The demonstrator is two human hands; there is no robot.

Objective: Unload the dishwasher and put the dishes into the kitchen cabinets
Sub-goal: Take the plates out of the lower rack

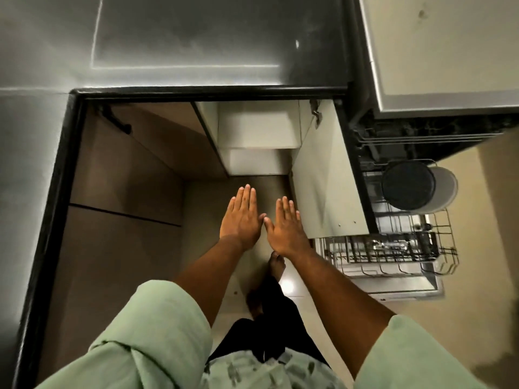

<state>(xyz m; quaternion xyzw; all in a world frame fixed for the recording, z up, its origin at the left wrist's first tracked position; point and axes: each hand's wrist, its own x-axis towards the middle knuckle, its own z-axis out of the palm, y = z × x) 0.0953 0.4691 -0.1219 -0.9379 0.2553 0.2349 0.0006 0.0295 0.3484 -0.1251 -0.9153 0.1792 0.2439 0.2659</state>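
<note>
My left hand (243, 216) and my right hand (285, 224) are held out flat, palms down, side by side above the floor, with nothing in them. To the right the dishwasher stands open with its lower rack (446, 242) pulled out. A dark round dish (407, 185) stands upright in the rack in front of a white dish (446, 189). A cutlery basket (393, 245) with metal cutlery sits at the rack's near edge. Straight ahead a lower cabinet is open, showing white shelves (258, 127).
A grey countertop (196, 37) with a black edge runs along the top and down the left. The open cabinet door (325, 175) stands between my hands and the dishwasher. Brown cabinet fronts (126, 164) are to the left. My bare feet are on the tiled floor below.
</note>
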